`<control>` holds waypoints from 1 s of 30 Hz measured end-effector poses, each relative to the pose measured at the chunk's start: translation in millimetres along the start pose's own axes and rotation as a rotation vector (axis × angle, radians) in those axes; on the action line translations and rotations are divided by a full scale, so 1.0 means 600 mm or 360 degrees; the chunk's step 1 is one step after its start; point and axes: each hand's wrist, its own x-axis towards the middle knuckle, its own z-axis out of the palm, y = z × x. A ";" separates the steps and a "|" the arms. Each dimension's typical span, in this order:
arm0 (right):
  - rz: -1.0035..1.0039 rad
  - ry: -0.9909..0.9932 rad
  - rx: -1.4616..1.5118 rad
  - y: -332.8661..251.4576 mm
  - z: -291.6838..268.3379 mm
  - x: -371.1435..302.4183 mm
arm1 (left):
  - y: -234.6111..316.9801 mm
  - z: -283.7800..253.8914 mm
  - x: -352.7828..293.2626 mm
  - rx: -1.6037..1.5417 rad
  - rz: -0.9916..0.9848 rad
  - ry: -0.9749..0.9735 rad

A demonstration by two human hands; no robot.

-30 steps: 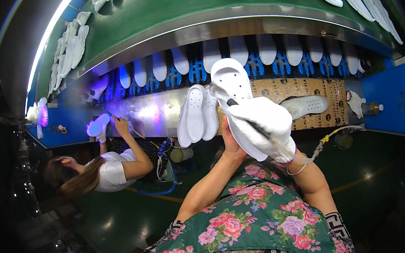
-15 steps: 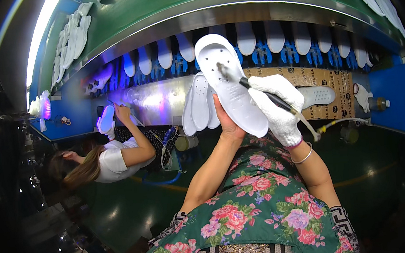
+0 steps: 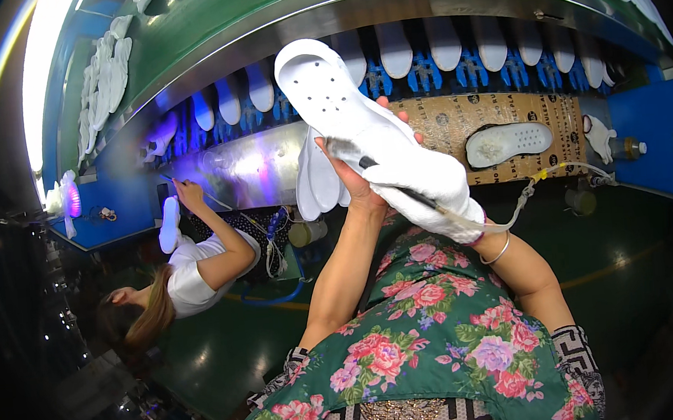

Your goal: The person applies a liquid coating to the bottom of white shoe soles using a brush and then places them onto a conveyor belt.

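My bare left hand (image 3: 357,187) holds a long white shoe sole (image 3: 330,93) from beneath. Its fingertips curl over the far right edge and the thumb lies along the left edge. Small dark holes dot the sole's wide far end. In a white knit glove, my right hand (image 3: 429,192) grips a dark-handled brush (image 3: 366,163) joined to a thin hose. The blurred bristles are at the sole's left edge, near my left thumb. The glove covers the sole's near end. More white soles (image 3: 317,176) rest just left of my left hand.
Beyond the hands, white soles (image 3: 444,46) stand in a row on blue clamps (image 3: 423,73). A sole with a dark rim (image 3: 507,145) lies on printed brown cardboard (image 3: 439,117). A jar (image 3: 627,148) stands far right. Left, a co-worker (image 3: 207,254) holds another sole.
The sole has shifted left and away from me, and turned slightly. The brush has gone from the holed end to the left edge, lower down. Left fingertips now show over the right edge.
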 end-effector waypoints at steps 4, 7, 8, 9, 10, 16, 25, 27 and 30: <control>0.0512 0.0212 0.0474 0.018 -0.010 0.003 | 0.009 -0.002 0.015 0.0012 0.0161 -0.0008; 0.0046 0.0045 0.0030 0.018 -0.014 0.011 | 0.020 -0.004 0.016 0.0095 0.0063 -0.0128; -0.0118 -0.0052 -0.0060 0.013 -0.012 0.009 | 0.028 -0.014 0.015 0.0117 -0.0043 -0.0221; -0.0065 -0.0129 -0.0018 0.007 -0.013 0.003 | 0.032 -0.012 0.015 0.0134 -0.0151 -0.0309; 0.0153 -0.0277 0.0119 0.008 -0.020 -0.002 | 0.034 -0.008 0.015 0.0066 -0.0109 -0.0269; -0.0198 -0.0251 -0.0116 0.035 -0.028 0.004 | 0.070 0.003 0.013 0.0206 -0.0176 -0.0141; 0.0197 -0.0287 0.0132 0.020 -0.011 -0.010 | 0.110 0.009 0.018 0.0361 -0.0489 -0.0267; -0.0066 -0.0425 -0.0011 -0.005 -0.005 -0.008 | 0.116 0.015 0.024 0.0351 -0.0569 -0.0332; 0.0244 -0.0498 0.0345 -0.016 -0.005 -0.018 | 0.124 0.014 0.034 0.0341 -0.0625 -0.0497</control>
